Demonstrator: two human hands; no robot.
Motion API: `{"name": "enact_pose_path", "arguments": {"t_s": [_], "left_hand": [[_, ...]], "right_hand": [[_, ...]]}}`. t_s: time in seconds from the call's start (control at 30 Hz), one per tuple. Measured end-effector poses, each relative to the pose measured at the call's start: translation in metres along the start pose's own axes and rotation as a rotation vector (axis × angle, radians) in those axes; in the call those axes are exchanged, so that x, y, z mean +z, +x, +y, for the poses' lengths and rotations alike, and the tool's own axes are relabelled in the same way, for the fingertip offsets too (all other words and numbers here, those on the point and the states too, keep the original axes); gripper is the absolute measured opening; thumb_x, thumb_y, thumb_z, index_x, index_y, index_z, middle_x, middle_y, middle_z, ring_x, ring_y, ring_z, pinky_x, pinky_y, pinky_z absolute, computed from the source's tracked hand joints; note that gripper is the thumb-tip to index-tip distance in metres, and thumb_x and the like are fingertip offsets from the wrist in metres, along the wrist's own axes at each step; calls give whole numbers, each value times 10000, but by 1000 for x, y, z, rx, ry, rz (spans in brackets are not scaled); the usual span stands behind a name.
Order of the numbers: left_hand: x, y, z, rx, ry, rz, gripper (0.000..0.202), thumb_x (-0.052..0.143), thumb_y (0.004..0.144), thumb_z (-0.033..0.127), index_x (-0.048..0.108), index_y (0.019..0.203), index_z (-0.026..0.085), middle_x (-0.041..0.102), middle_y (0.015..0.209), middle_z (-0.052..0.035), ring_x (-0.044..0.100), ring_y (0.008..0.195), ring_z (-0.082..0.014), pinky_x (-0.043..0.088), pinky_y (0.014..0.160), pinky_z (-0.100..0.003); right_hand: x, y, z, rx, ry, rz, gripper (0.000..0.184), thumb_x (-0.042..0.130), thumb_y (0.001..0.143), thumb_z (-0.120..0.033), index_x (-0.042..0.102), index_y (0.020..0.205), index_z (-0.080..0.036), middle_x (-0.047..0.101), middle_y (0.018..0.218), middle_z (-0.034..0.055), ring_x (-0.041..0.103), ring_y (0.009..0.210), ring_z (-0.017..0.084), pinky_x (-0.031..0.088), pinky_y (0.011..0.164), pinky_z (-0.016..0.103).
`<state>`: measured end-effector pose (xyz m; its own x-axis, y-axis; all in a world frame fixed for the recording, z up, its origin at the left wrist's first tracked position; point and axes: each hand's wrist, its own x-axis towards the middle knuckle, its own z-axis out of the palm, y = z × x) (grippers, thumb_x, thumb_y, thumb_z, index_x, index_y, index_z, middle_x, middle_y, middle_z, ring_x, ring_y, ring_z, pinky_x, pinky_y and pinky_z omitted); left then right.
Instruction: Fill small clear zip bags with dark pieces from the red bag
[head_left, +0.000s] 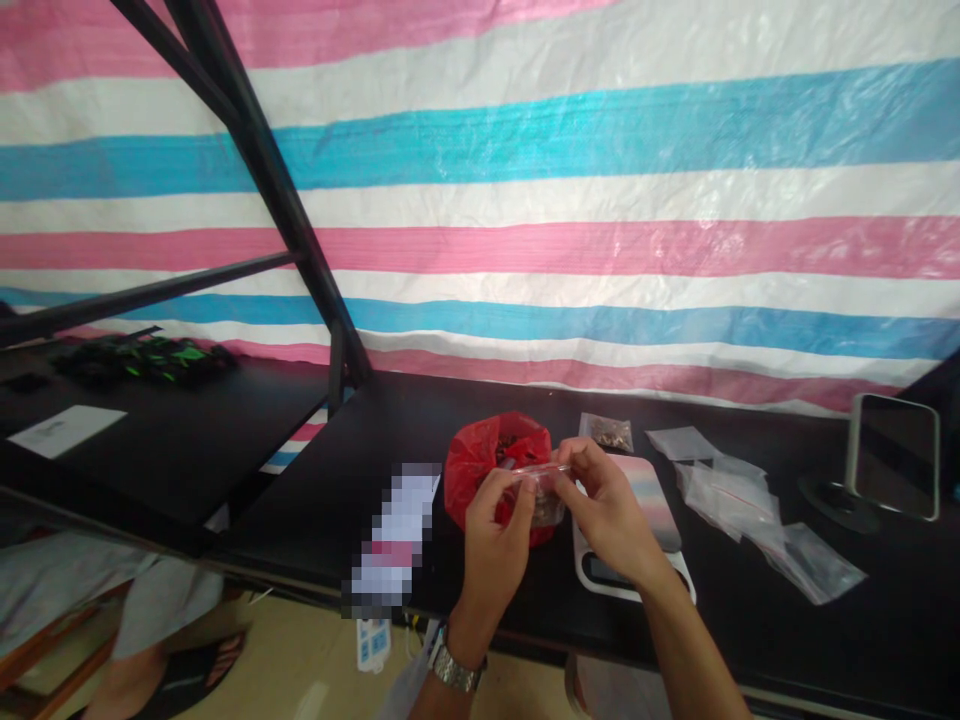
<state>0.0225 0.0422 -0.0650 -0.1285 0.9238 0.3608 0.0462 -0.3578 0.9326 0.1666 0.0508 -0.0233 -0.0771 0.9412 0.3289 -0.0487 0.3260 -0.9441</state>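
Note:
My left hand and my right hand pinch the top edge of a small clear zip bag from either side, and brown bits show inside it. Behind the bag, a red plastic bag stands open on the black table, holding dark contents. A white digital kitchen scale lies under and to the right of my right hand. Farther back sits a small clear bag of brown bits. My left wrist wears a metal watch.
Loose clear zip bags lie right of the scale, near a standing mirror. A pixelated patch covers something left of my hands. A black metal frame rises before a striped tarp. A person's leg shows lower left.

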Motion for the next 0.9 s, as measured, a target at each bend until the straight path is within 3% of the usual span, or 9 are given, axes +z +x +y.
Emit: {"name": "enact_pose_path", "arguments": {"t_s": [0.2, 0.37, 0.53, 0.7, 0.83, 0.9], "left_hand": [[1, 3, 1, 95, 9, 18, 191, 682, 988, 341, 751, 878, 200, 736, 863, -30, 690, 822, -174, 546, 779, -270], [2, 3, 5, 163, 40, 4, 175, 669, 992, 299, 736, 861, 205, 746, 857, -32, 698, 830, -182, 552, 809, -295], [1, 4, 10, 229, 78, 6, 185, 675, 982, 280, 711, 812, 215, 743, 827, -26, 694, 810, -186, 556, 811, -313], [3, 3, 13, 273, 113, -27, 278, 605, 1037, 299, 700, 788, 218, 731, 796, -20, 675, 778, -174, 542, 765, -291], [10, 0, 14, 313, 163, -53, 331, 565, 1071, 341, 739, 814, 225, 755, 843, -36, 687, 842, -192, 551, 893, -342], [15, -2, 12, 315, 173, -67, 322, 509, 1098, 341, 784, 972, 229, 780, 1003, -64, 704, 973, -206, 542, 973, -367]], "right_hand": [[0, -2, -1, 19, -15, -40, 228, 704, 976, -374, 580, 1137, -273, 626, 955, 1, 597, 873, 181, 497, 810, 311], [-1, -3, -4, 10, -20, -20, 173, 730, 962, -362, 594, 1012, -267, 635, 924, -6, 581, 816, 166, 496, 765, 292], [-3, -5, -9, 15, -43, -44, 260, 768, 934, -368, 641, 1142, -278, 683, 961, 10, 643, 861, 186, 533, 804, 315], [-9, -7, -14, 8, -49, 2, 262, 816, 891, -341, 674, 1100, -269, 718, 910, 6, 676, 825, 184, 551, 769, 313], [-18, -7, -17, 38, -11, 71, 339, 877, 817, -311, 658, 1072, -265, 752, 794, -7, 718, 761, 201, 577, 738, 330], [-27, -3, -20, 27, -41, 147, 342, 896, 787, -316, 658, 1026, -258, 771, 791, 6, 738, 759, 214, 591, 735, 342]]}}
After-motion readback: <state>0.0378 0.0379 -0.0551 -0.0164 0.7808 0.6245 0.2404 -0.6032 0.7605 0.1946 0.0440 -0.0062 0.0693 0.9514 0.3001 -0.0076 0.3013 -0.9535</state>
